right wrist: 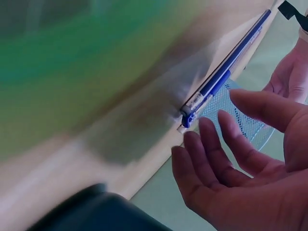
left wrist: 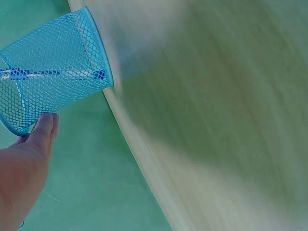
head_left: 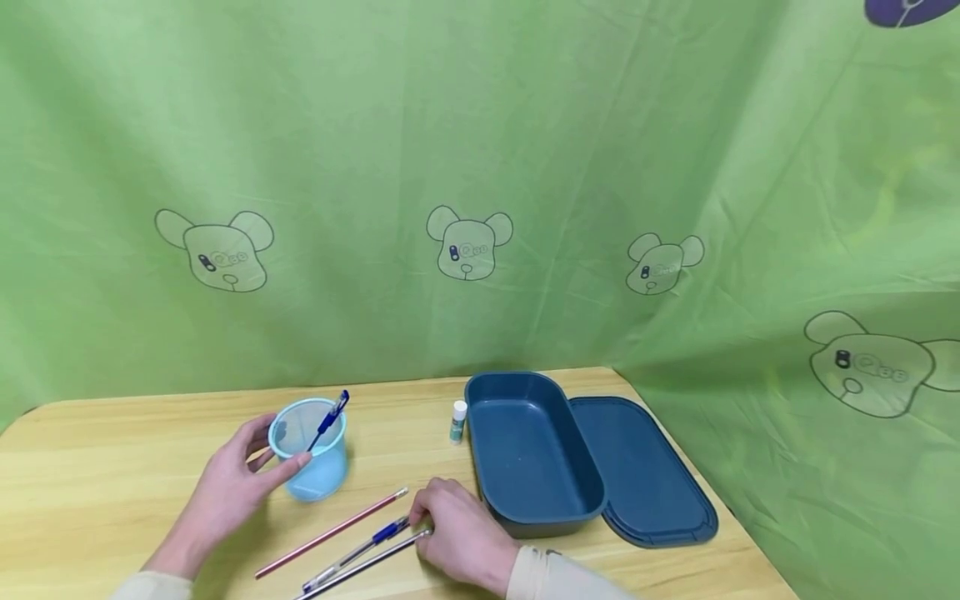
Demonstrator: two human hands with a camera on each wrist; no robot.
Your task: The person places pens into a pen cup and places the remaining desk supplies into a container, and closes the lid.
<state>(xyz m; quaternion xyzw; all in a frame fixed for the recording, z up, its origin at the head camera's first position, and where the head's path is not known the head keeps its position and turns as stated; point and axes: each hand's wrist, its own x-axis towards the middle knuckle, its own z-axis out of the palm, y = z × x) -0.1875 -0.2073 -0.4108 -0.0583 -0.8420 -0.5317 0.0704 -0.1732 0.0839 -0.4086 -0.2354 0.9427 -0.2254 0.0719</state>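
Note:
A light-blue mesh pen cup (head_left: 318, 479) stands upright on the left of the table, a blue pen (head_left: 328, 419) leaning inside it. My left hand (head_left: 232, 483) holds the cup at its rim and side; fingertips show against the mesh in the left wrist view. My right hand (head_left: 467, 533) is just over the table, its fingers bent and the thumb apart, beside the ends of a clear pen with a blue grip (head_left: 360, 554) and a thin dark stick-like pen or pencil (head_left: 363, 567). In the right wrist view nothing sits between its fingers. A red pencil (head_left: 330, 533) lies between the hands.
A dark blue open box (head_left: 525, 450) stands right of my right hand, its matching lid (head_left: 652, 475) flat beside it. A small glue stick (head_left: 457, 422) with a white cap stands upright by the box's left side. Green curtain (head_left: 375, 167) hangs behind and to the right.

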